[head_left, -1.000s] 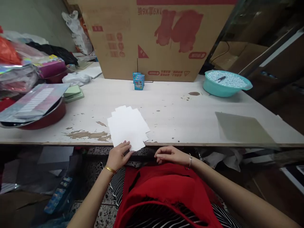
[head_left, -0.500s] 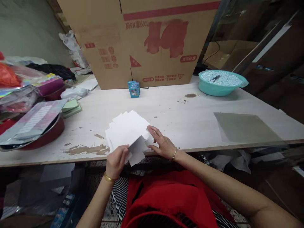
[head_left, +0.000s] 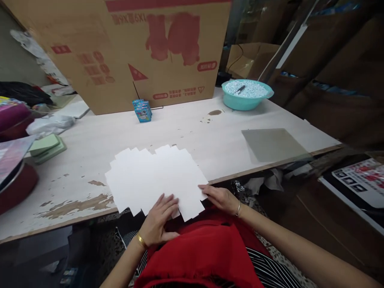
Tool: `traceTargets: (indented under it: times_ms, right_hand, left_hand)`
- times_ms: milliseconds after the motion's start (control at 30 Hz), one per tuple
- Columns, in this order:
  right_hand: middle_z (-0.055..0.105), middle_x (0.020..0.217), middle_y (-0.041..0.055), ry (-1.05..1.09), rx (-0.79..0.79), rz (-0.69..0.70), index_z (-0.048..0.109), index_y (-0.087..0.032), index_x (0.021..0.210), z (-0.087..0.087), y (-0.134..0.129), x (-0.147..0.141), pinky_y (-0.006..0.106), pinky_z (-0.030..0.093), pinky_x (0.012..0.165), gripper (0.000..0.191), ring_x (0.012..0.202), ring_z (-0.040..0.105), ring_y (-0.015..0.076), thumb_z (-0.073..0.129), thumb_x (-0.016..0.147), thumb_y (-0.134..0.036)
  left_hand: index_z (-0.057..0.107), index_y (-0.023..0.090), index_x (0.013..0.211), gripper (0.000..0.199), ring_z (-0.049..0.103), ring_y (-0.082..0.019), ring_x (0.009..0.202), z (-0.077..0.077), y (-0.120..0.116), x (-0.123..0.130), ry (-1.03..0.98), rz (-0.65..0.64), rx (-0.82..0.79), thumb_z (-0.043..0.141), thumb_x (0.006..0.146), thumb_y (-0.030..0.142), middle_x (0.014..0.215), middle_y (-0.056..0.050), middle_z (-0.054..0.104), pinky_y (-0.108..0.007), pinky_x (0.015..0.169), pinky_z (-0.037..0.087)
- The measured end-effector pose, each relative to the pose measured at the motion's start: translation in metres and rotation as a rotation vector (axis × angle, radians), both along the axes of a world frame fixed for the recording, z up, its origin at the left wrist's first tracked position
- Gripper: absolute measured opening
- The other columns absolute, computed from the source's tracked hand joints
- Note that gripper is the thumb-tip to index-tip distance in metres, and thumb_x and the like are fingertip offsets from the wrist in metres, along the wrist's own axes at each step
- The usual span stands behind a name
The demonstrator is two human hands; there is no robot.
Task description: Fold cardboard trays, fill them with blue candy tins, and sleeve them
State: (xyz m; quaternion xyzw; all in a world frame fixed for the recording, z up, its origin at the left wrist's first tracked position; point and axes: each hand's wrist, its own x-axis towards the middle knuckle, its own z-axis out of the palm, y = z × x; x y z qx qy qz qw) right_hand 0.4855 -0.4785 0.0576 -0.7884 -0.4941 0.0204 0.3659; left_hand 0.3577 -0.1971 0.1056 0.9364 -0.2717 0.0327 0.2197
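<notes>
White paper sheets [head_left: 150,176] lie fanned out in overlapping layers at the front of the table, their near corners jutting past its edge. My left hand [head_left: 160,218] rests on their near edge, fingers stretched out over the paper and thumb spread to the side. At the right end of the fan, my right hand [head_left: 220,198] grips the sheets' edge, fingertips on top; its thumb is hidden.
A large cardboard box [head_left: 126,52] stands at the back, with small blue packets [head_left: 142,111] before it. Right of these is a turquoise basin [head_left: 244,102] of pale small pieces. A translucent sheet [head_left: 273,145] lies at the right edge, green pads [head_left: 48,148] at the left.
The sheets have spread wider to the right, and their raised near corner now lies down. My left hand has let go and flattened onto them. The view has turned right.
</notes>
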Motion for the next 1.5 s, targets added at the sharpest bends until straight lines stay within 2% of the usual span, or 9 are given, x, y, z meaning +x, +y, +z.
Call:
traceTargets:
  times_ms: [133,333,467,567,800,867,1000,1267,1500]
  right_hand:
    - [0.052,0.135,0.0131,-0.013,-0.043,-0.009,0.052,-0.019,0.128,-0.008,0.0,0.007,0.037,0.055,0.086,0.039,0.113,0.059,0.0212,0.034,0.093,-0.016]
    - [0.055,0.133,0.008,0.06,0.058,0.048,0.056,-0.024,0.124,-0.013,-0.002,0.032,0.036,0.054,0.09,0.033,0.118,0.055,0.0192,0.04,0.094,-0.023]
    - [0.064,0.115,0.0082,0.461,0.248,-0.015,0.065,-0.02,0.1,-0.005,0.011,0.026,0.024,0.057,0.057,0.024,0.073,0.068,0.0123,0.046,0.094,-0.032]
    - [0.061,0.111,0.0079,0.715,0.309,-0.079,0.063,-0.018,0.094,0.001,0.023,0.01,0.019,0.041,0.034,0.028,0.044,0.055,0.0043,0.044,0.095,-0.038]
    - [0.056,0.078,0.0052,-0.122,0.173,-0.115,0.062,-0.016,0.104,0.006,0.034,0.005,0.024,0.046,0.059,0.027,0.065,0.054,0.0127,0.036,0.098,-0.024]
    - [0.056,0.076,0.0049,-0.285,0.141,-0.122,0.058,-0.015,0.11,0.002,0.035,0.011,0.024,0.045,0.059,0.026,0.064,0.052,0.0134,0.036,0.097,-0.02]
    - [0.062,0.084,0.0088,-0.467,0.182,-0.08,0.052,-0.013,0.114,-0.006,0.031,0.018,0.027,0.047,0.062,0.026,0.072,0.055,0.0163,0.037,0.093,-0.008]
    - [0.058,0.127,0.0135,-0.58,-0.075,0.162,0.036,-0.011,0.14,0.003,0.009,0.028,0.042,0.05,0.075,0.054,0.084,0.053,0.0236,0.047,0.088,-0.017]
    - [0.064,0.116,0.0124,-0.473,0.187,0.04,0.023,-0.018,0.148,-0.007,0.028,0.025,0.039,0.054,0.076,0.062,0.093,0.06,0.0221,0.035,0.089,-0.003]
  left_hand:
    - [0.028,0.017,0.145,0.077,0.023,-0.033,0.14,-0.007,0.008,-0.007,-0.018,0.039,0.214,0.055,0.083,0.052,0.147,-0.016,0.035,-0.058,0.112,0.023]
    - [0.05,0.022,0.131,0.041,0.037,-0.024,0.135,-0.022,-0.003,-0.002,-0.153,0.179,0.154,0.045,0.09,0.02,0.137,-0.009,0.051,-0.05,0.112,0.029]
    - [0.059,0.024,0.115,0.029,0.048,-0.02,0.127,-0.021,-0.004,0.004,-0.024,0.323,-0.128,0.04,0.093,0.022,0.124,-0.005,0.063,-0.051,0.113,0.028]
    - [0.062,0.023,0.096,0.023,0.057,-0.019,0.116,-0.008,-0.006,0.013,0.149,0.503,-0.3,0.041,0.094,0.031,0.106,-0.003,0.07,-0.051,0.114,0.025]
    - [0.058,0.021,0.083,0.03,0.053,-0.023,0.102,0.037,-0.04,0.054,0.296,0.445,0.213,0.036,0.096,0.035,0.092,-0.002,0.065,-0.069,0.107,0.011]
    - [0.059,0.021,0.087,0.027,0.05,-0.027,0.106,0.043,-0.053,0.064,0.299,0.444,0.368,0.037,0.095,0.035,0.095,-0.004,0.064,-0.071,0.101,0.02]
    - [0.06,0.019,0.096,0.023,0.051,-0.028,0.098,0.045,-0.069,0.078,0.337,0.426,0.541,0.037,0.094,0.023,0.097,-0.009,0.06,-0.043,0.074,0.048]
    - [0.058,0.016,0.1,0.022,0.056,-0.024,0.085,0.039,-0.067,0.092,0.261,0.386,0.533,0.038,0.092,0.016,0.088,-0.008,0.062,-0.033,0.062,0.043]
    - [0.057,0.017,0.092,0.034,0.056,-0.022,0.088,0.044,-0.049,0.078,0.165,0.086,0.351,0.045,0.09,0.049,0.09,-0.008,0.063,-0.033,0.075,0.044]
